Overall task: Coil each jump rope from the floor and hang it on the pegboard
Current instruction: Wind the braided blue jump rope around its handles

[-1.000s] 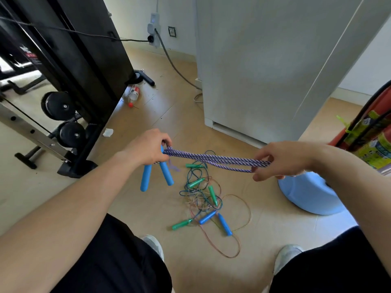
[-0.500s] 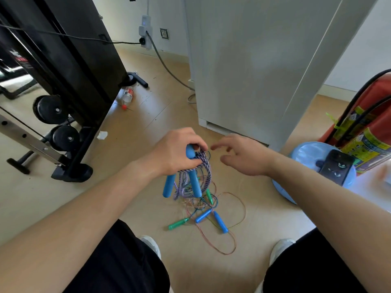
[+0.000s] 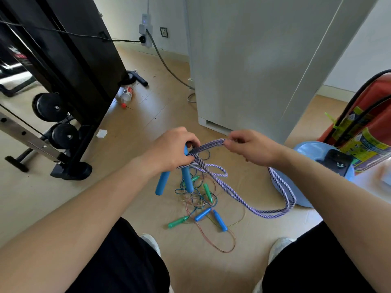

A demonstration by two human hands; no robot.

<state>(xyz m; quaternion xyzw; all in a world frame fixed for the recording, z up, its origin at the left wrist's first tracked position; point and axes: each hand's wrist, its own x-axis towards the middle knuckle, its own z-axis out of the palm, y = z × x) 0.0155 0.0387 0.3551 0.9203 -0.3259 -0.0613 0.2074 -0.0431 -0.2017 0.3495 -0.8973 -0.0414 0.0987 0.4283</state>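
I hold both blue handles (image 3: 162, 182) together in my left hand (image 3: 171, 150) so the purple rope (image 3: 282, 198) doubles up for coiling. Left fingers (image 3: 189, 140) are curled tight round the 2 handle tops and the strands crossing them. Right hand (image 3: 254, 150) is just right of them, its fingers (image 3: 233, 138) pinching the doubled strands to draw a loop. Slack droops below the right fingers. A tangle of thin ropes (image 3: 198, 199) lies on the floor (image 3: 131, 134) below the left fingers. Pegboard not in view.

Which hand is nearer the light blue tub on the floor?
Right. The right hand pinches the purple rope close to the tub; the left hand grips the blue handles farther away.
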